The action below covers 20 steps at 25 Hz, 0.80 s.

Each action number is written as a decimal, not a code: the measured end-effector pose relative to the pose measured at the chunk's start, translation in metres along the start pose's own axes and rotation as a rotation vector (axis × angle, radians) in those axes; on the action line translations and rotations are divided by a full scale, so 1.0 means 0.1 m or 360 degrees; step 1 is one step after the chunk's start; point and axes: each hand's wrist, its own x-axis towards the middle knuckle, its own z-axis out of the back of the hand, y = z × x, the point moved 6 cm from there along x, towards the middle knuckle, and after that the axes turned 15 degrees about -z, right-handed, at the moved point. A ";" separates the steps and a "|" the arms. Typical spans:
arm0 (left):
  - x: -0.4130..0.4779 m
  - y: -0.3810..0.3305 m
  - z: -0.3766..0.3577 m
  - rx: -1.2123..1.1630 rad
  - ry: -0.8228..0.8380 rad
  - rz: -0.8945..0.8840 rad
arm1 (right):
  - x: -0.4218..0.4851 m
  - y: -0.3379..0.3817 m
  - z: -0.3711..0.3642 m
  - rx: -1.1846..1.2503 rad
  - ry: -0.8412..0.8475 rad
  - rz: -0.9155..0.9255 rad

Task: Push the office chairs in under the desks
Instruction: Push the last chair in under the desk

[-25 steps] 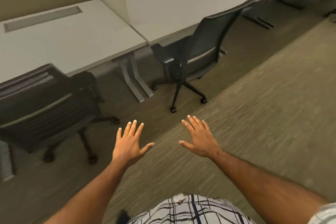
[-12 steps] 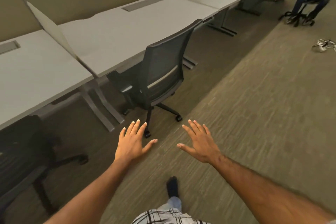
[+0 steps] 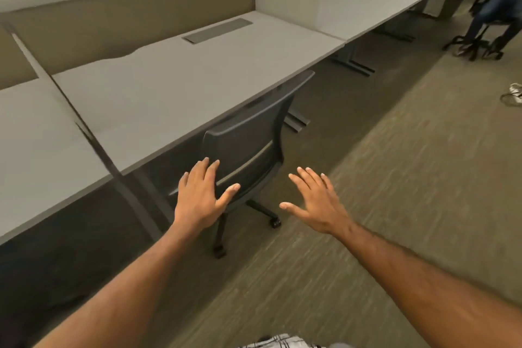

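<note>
Two spread hands [image 3: 201, 200] [image 3: 317, 205] hover before one chair [image 3: 248, 138].

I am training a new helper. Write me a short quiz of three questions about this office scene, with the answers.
1. True or false: the left hand and the right hand both have straight, spread fingers.
2. Which hand appears in front of the back of the office chair? A) left B) right C) neither
3. Who else is in view, at the far right?
Key: 1 true. 2 A. 3 a seated person.
</note>
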 end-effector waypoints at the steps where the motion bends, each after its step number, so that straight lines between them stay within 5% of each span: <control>1: 0.19 0.02 0.10 -0.0011 -0.0095 0.0015 | 0.23 -0.02 0.10 0.0015 -0.0026 0.0026; 7: 1.19 0.09 0.48 -0.0012 -0.0439 0.0178 | 1.77 -0.06 0.78 0.0134 -0.0175 0.0293; 14: 1.95 0.05 0.14 0.0045 0.0038 0.0642 | 3.29 0.03 1.30 -0.0019 -0.0143 0.0636; 20: 2.02 0.07 0.06 0.0143 0.0138 0.0624 | 3.89 -0.09 1.10 -0.0286 0.0125 0.0772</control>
